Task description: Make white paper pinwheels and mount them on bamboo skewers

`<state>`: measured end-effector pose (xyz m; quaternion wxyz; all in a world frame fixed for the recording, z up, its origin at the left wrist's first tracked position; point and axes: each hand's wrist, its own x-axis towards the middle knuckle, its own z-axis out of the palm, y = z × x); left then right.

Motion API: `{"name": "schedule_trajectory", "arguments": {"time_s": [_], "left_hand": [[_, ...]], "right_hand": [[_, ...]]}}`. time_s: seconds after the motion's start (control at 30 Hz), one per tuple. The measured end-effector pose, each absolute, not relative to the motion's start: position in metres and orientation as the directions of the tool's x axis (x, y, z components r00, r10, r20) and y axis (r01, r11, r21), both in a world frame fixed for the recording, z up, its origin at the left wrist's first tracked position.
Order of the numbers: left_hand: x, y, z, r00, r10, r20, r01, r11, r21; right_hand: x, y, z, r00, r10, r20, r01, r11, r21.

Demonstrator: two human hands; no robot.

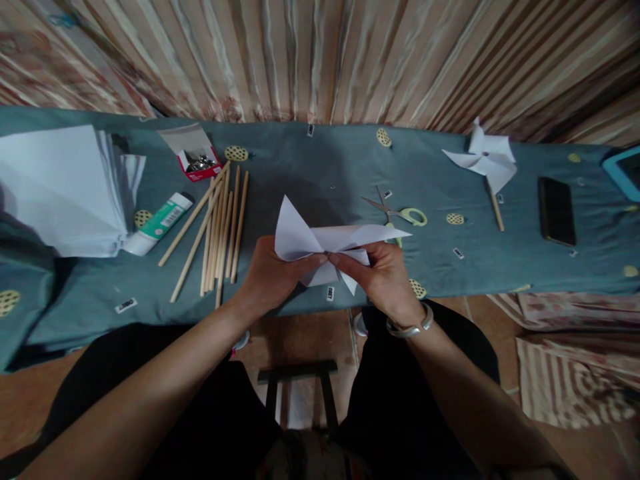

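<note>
Between my two hands is a white paper pinwheel (292, 230), its blades folded in toward the middle. My left hand (273, 270) grips it from the left, thumb pressed near the centre. From the right, my right hand (387, 277) holds it too, with its thumb at the same centre spot. A small dark point shows between the thumbs, too small to name for sure. The fingers under the paper are hidden. Just behind my right hand lie scissors (413, 216) with pale green handles, partly covered by the paper.
Left on the cloth-covered table (295, 167) lie wooden sticks (207, 240), a glue tube (160, 223), a red box of small metal pieces (200, 163) and stacked white paper (55, 190). Right are a finished pinwheel on a stick (485, 157), a phone (557, 210) and a blue-edged device (623, 173).
</note>
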<state>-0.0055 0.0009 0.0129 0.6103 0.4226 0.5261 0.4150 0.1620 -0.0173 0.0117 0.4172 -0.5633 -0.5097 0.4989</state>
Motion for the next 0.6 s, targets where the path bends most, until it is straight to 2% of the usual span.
{"name": "schedule_trajectory", "arguments": {"time_s": [0.33,0.6], "left_hand": [[-0.0067,0.0003,0.0094,0.093,0.965,-0.245,-0.03,0.249,0.968],[-0.0099,-0.0002,0.0101,0.105,0.951,-0.29,0.021,0.289,0.957]], "right_hand": [[0.1597,-0.0169,0.011,0.022,0.99,-0.138,0.124,-0.139,-0.982],[0.1591,-0.0152,0.0132,0.035,0.985,-0.166,0.167,-0.17,-0.971]]}}
